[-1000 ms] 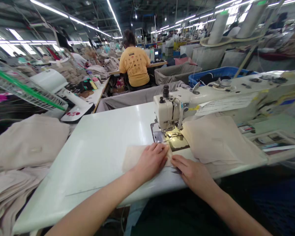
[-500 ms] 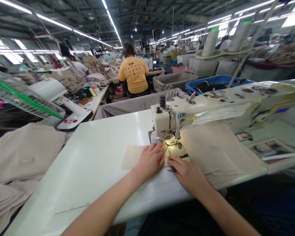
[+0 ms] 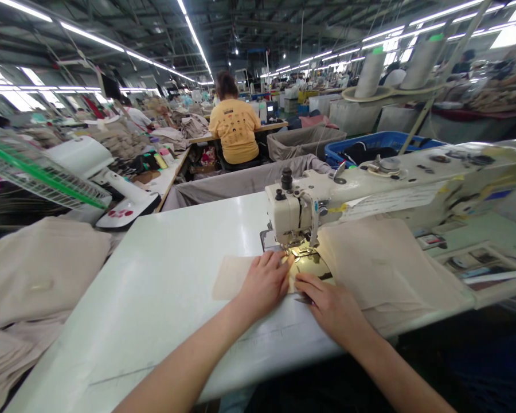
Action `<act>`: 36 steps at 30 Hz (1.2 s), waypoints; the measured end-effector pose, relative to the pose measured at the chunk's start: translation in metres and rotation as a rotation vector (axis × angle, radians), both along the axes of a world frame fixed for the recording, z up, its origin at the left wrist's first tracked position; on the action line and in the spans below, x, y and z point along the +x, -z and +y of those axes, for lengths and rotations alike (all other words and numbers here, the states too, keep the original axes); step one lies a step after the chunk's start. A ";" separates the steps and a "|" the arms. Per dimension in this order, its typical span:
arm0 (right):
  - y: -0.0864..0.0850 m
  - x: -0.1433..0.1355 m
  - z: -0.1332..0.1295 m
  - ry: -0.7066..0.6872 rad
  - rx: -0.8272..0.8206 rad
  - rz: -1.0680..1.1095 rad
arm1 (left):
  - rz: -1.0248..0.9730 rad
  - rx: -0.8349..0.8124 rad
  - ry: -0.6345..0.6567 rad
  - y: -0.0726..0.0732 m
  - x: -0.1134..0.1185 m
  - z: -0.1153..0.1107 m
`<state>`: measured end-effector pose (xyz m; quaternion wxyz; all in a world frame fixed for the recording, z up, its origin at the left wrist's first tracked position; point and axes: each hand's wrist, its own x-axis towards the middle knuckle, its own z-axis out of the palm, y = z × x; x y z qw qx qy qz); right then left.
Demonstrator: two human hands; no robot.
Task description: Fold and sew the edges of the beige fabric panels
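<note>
A small beige fabric piece [image 3: 230, 278] lies on the pale table, its right part under my left hand [image 3: 265, 282]. That hand presses the fabric flat beside the needle area of the white sewing machine [image 3: 286, 215], fingers pointing at the presser foot. My right hand [image 3: 329, 304] is just right of it, its fingers pinched at the fabric's right edge, with a dark metal tool, perhaps snippers, showing under the fingers. The brass-coloured plate [image 3: 312, 264] shines under the machine's light. Larger beige fabric panels [image 3: 378, 264] lie to the right, below the machine arm.
Stacked beige fabric [image 3: 43, 269] and a white fan [image 3: 129, 201] with a green-striped guard stand at the left. Beyond the table [image 3: 176, 246] are a grey cloth bin [image 3: 236, 180], a blue basket [image 3: 382, 139] and a seated person in yellow [image 3: 234, 129]. Thread cones [image 3: 370, 74] stand at back right.
The view has shifted slightly. Both hands stay almost in the same place by the needle, and the small fabric piece shows no clear movement.
</note>
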<state>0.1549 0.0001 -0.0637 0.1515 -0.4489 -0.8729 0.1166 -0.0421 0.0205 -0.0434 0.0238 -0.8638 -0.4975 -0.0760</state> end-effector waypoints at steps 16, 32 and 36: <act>-0.015 -0.001 0.004 -0.009 -0.097 -0.062 | 0.019 0.032 0.036 -0.001 -0.004 -0.001; -0.008 0.001 0.012 -0.032 -0.063 -0.059 | -0.096 0.013 0.244 0.000 -0.008 -0.011; -0.017 -0.007 0.028 -0.026 -0.070 -0.037 | -0.100 0.015 0.234 -0.002 -0.013 0.008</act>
